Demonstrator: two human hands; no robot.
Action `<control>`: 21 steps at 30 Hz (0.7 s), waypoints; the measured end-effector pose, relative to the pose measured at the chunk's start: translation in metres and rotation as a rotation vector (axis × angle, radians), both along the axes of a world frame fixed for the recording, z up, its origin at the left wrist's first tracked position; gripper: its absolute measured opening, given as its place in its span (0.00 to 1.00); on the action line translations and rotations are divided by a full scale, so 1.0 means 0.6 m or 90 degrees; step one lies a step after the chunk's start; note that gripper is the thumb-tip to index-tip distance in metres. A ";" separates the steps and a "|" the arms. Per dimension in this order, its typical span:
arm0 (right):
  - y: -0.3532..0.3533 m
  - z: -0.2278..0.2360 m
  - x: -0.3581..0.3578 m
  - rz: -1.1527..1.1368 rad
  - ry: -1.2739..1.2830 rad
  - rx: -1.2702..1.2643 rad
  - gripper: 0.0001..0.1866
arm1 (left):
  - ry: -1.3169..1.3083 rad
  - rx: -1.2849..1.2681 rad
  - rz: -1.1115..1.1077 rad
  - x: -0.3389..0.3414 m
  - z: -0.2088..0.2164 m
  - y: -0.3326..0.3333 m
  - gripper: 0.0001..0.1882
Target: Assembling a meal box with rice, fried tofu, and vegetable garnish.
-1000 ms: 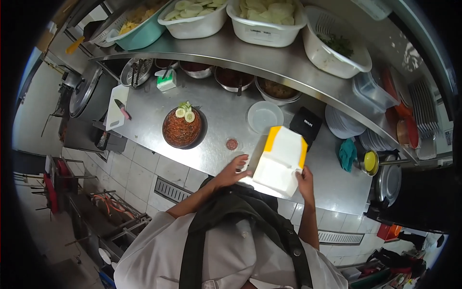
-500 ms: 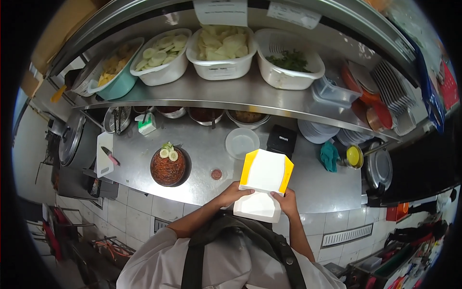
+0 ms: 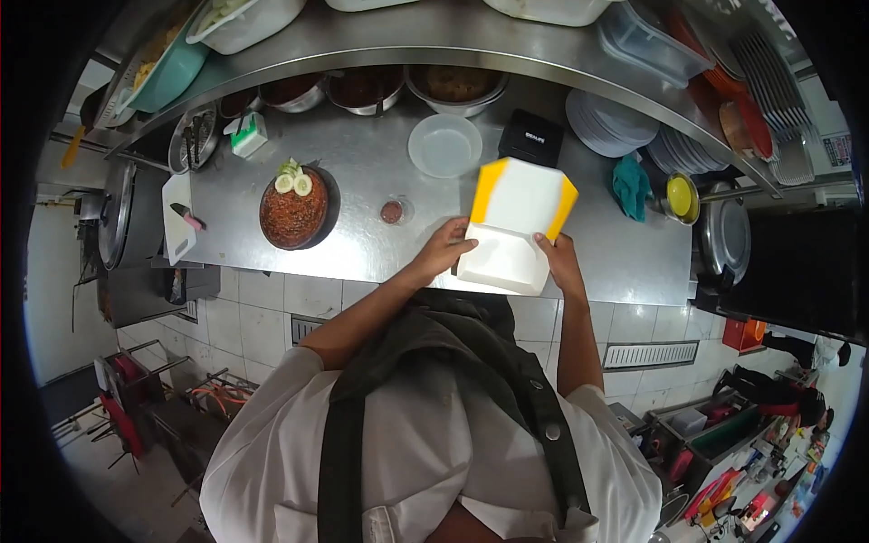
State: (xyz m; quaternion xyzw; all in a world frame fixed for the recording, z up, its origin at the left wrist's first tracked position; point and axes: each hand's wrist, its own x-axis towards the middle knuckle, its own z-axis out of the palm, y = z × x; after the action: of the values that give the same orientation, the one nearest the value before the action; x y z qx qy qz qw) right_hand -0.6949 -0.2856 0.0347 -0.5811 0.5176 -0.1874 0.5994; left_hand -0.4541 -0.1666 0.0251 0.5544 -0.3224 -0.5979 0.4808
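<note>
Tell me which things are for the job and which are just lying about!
For the job:
box, open, held by left hand and right hand
red food, perhaps

Probably just lying about:
knife
board
teal cloth
plates

Box [image 3: 514,217] wht w/ yel edges; cloth [image 3: 631,187] teal; knife hndl [image 3: 193,223] pink; plates [image 3: 605,122] wht

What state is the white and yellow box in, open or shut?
The box is open: its lid lies back beyond the base, exposing white insides; left hand and right hand hold its sides.
</note>
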 end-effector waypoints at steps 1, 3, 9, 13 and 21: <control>0.007 0.005 0.010 -0.017 -0.061 0.042 0.13 | -0.026 -0.011 0.004 0.000 0.010 -0.001 0.28; 0.018 0.005 0.020 -0.008 -0.125 0.087 0.14 | -0.050 -0.022 0.007 0.003 0.031 -0.008 0.27; 0.079 0.059 0.069 -0.042 -0.051 -0.143 0.35 | 0.048 -0.047 0.026 0.017 0.050 -0.010 0.23; 0.070 0.044 0.046 0.128 0.029 -0.335 0.31 | 0.105 0.040 0.087 0.020 0.048 -0.017 0.24; 0.065 0.027 0.014 0.099 -0.010 -0.352 0.22 | 0.214 0.022 0.038 0.003 0.052 -0.003 0.43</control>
State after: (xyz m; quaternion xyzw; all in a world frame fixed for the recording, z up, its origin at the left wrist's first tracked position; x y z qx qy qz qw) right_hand -0.6868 -0.2467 0.0507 -0.7588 0.3965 -0.2794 0.4347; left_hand -0.4523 -0.1683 0.0561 0.4640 -0.2106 -0.6732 0.5359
